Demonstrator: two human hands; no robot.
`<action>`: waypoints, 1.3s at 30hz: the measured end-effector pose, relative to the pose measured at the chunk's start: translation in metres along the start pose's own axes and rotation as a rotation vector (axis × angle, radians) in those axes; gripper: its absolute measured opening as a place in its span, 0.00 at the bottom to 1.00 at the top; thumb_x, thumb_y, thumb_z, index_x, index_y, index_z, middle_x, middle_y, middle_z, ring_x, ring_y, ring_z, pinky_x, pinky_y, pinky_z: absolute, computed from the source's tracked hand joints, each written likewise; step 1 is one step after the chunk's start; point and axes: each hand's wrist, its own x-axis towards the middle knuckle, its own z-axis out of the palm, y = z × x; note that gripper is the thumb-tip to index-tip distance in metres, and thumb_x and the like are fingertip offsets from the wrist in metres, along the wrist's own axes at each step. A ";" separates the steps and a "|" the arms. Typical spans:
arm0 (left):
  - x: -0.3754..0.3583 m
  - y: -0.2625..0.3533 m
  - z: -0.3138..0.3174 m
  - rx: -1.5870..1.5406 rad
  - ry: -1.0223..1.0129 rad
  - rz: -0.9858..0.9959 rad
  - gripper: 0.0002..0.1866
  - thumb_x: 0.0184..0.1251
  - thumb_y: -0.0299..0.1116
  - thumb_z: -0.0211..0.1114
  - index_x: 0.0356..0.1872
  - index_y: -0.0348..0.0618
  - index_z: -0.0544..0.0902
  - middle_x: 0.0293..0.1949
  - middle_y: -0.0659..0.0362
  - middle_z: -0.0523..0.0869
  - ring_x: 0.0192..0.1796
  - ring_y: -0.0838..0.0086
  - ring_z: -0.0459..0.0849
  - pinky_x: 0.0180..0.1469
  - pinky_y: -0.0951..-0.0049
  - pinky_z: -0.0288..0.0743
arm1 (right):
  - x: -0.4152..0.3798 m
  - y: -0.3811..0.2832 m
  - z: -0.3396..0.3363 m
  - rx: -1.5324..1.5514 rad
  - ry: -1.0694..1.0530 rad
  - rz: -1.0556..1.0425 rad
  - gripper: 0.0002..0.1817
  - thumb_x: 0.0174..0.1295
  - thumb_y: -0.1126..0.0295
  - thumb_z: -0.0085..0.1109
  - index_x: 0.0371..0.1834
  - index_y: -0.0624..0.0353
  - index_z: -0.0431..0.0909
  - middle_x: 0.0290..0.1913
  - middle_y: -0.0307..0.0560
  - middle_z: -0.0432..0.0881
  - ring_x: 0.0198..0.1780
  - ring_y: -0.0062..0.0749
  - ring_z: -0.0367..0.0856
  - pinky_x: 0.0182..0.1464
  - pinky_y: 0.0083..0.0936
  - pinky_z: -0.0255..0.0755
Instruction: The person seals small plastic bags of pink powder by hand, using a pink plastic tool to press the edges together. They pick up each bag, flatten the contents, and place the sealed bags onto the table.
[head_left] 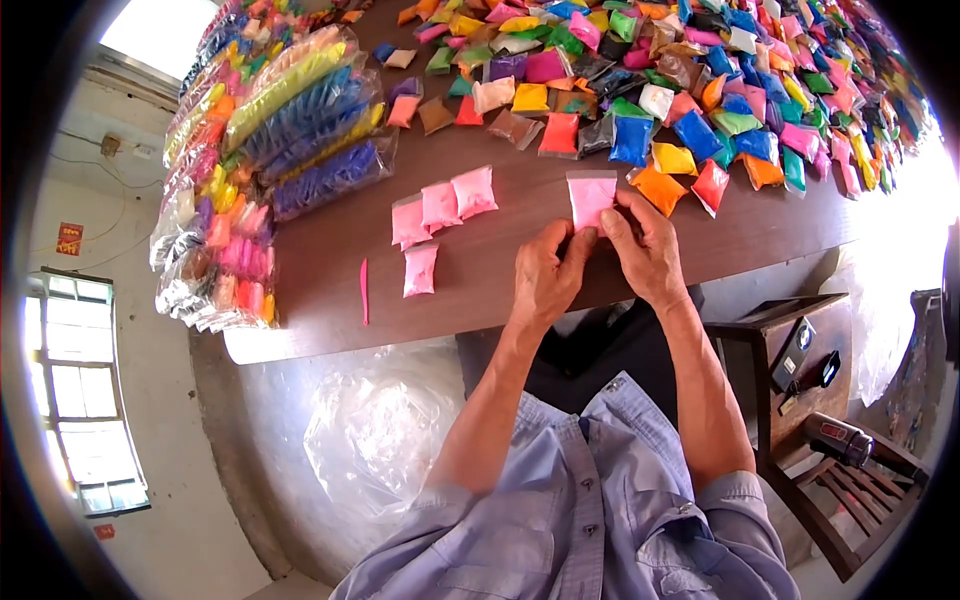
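A small clear packet of pink clay-like material (pixel 592 198) is held upright between both hands over the table's front part. My left hand (pixel 548 268) pinches its lower left corner, fingers curled. My right hand (pixel 645 245) grips the lower right side with thumb and fingers. To the left lie several similar pink packets (pixel 440 206) in a loose group, one of them (pixel 419 270) a little nearer to me. A pink plastic stick-like tool (pixel 365 292) rests left of that one, apart from both hands.
A large heap of small coloured packets (pixel 690 90) covers the table's back and right. Stacked bags of coloured packets (pixel 300 110) stand at the left. Clear plastic sheeting (pixel 375 425) lies on the floor. A wooden stool (pixel 800 345) and a chair (pixel 850 500) stand at right.
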 end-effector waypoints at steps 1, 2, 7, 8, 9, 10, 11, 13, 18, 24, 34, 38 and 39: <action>0.000 0.000 -0.001 -0.001 0.000 -0.002 0.14 0.77 0.40 0.72 0.41 0.36 0.87 0.30 0.43 0.87 0.30 0.56 0.86 0.35 0.61 0.77 | 0.000 -0.001 -0.001 -0.001 -0.001 0.001 0.16 0.78 0.65 0.66 0.58 0.66 0.83 0.38 0.38 0.83 0.40 0.19 0.77 0.44 0.23 0.75; 0.000 0.001 -0.002 0.005 -0.004 -0.003 0.15 0.77 0.40 0.72 0.41 0.36 0.87 0.30 0.44 0.88 0.30 0.57 0.86 0.36 0.61 0.78 | 0.000 -0.003 -0.003 -0.020 -0.025 0.014 0.15 0.78 0.65 0.66 0.57 0.66 0.83 0.38 0.38 0.83 0.40 0.19 0.77 0.44 0.22 0.75; 0.000 0.008 -0.003 -0.097 0.012 0.016 0.15 0.79 0.41 0.71 0.43 0.35 0.87 0.30 0.46 0.88 0.31 0.64 0.87 0.37 0.63 0.79 | 0.000 -0.002 -0.001 -0.009 0.009 -0.053 0.14 0.76 0.65 0.67 0.55 0.66 0.83 0.39 0.38 0.83 0.40 0.19 0.77 0.43 0.21 0.73; 0.001 0.007 -0.004 -0.101 0.007 -0.017 0.16 0.79 0.40 0.71 0.41 0.34 0.87 0.30 0.51 0.88 0.32 0.71 0.84 0.37 0.66 0.77 | -0.001 -0.003 0.000 -0.021 -0.017 -0.058 0.14 0.76 0.66 0.67 0.54 0.66 0.83 0.38 0.38 0.82 0.40 0.18 0.77 0.42 0.22 0.73; 0.001 0.006 -0.004 -0.106 0.002 -0.051 0.16 0.80 0.39 0.70 0.40 0.33 0.86 0.29 0.56 0.88 0.32 0.78 0.80 0.37 0.69 0.76 | -0.001 -0.005 -0.001 -0.034 -0.043 -0.064 0.13 0.76 0.66 0.67 0.53 0.65 0.83 0.38 0.38 0.82 0.40 0.18 0.76 0.41 0.22 0.72; 0.001 0.004 -0.004 -0.108 0.001 -0.050 0.16 0.80 0.39 0.70 0.40 0.33 0.86 0.29 0.56 0.88 0.32 0.78 0.80 0.37 0.69 0.76 | -0.002 -0.007 -0.002 -0.035 -0.042 -0.064 0.13 0.76 0.66 0.67 0.53 0.65 0.83 0.38 0.38 0.82 0.40 0.18 0.76 0.41 0.22 0.72; 0.001 0.002 -0.004 -0.092 0.000 -0.046 0.16 0.80 0.39 0.70 0.40 0.33 0.86 0.29 0.57 0.87 0.33 0.78 0.80 0.36 0.70 0.76 | -0.002 -0.010 -0.003 -0.025 -0.066 0.003 0.12 0.76 0.66 0.67 0.52 0.65 0.84 0.38 0.38 0.82 0.39 0.18 0.76 0.41 0.22 0.72; 0.000 0.002 -0.004 -0.077 -0.001 -0.043 0.15 0.80 0.39 0.70 0.40 0.33 0.86 0.28 0.57 0.87 0.33 0.78 0.79 0.36 0.71 0.75 | -0.002 -0.014 -0.005 -0.014 -0.091 0.070 0.12 0.76 0.66 0.66 0.50 0.65 0.84 0.37 0.37 0.82 0.39 0.18 0.76 0.40 0.22 0.72; -0.002 0.008 -0.004 -0.032 0.002 -0.018 0.14 0.80 0.38 0.69 0.43 0.34 0.87 0.28 0.48 0.87 0.30 0.72 0.84 0.34 0.68 0.76 | 0.000 -0.010 -0.006 -0.060 -0.076 -0.012 0.11 0.75 0.67 0.66 0.47 0.65 0.85 0.35 0.38 0.80 0.37 0.18 0.76 0.38 0.23 0.71; -0.001 0.002 -0.003 -0.147 0.014 -0.019 0.15 0.81 0.37 0.69 0.37 0.34 0.84 0.27 0.62 0.82 0.32 0.83 0.74 0.33 0.73 0.71 | -0.001 -0.006 -0.002 -0.104 -0.069 -0.044 0.10 0.74 0.67 0.67 0.45 0.65 0.84 0.33 0.39 0.79 0.35 0.20 0.74 0.37 0.24 0.71; -0.001 0.004 -0.004 -0.180 0.010 -0.066 0.16 0.81 0.38 0.69 0.35 0.35 0.82 0.27 0.65 0.79 0.33 0.83 0.72 0.33 0.74 0.70 | -0.001 -0.004 -0.003 -0.120 -0.088 -0.030 0.12 0.73 0.65 0.68 0.44 0.65 0.84 0.33 0.41 0.79 0.35 0.21 0.74 0.36 0.25 0.71; -0.001 -0.004 -0.002 -0.120 0.040 -0.006 0.16 0.81 0.38 0.69 0.34 0.36 0.81 0.27 0.66 0.78 0.33 0.84 0.71 0.34 0.76 0.69 | -0.001 -0.006 -0.002 -0.126 -0.068 -0.024 0.11 0.72 0.66 0.68 0.44 0.65 0.84 0.34 0.42 0.82 0.36 0.22 0.77 0.36 0.26 0.72; -0.001 -0.004 -0.003 -0.091 0.036 -0.003 0.16 0.81 0.38 0.69 0.34 0.36 0.81 0.27 0.66 0.78 0.33 0.84 0.71 0.34 0.76 0.68 | -0.001 -0.007 -0.003 -0.103 -0.071 0.009 0.10 0.71 0.67 0.68 0.44 0.64 0.84 0.35 0.43 0.83 0.36 0.23 0.78 0.37 0.26 0.73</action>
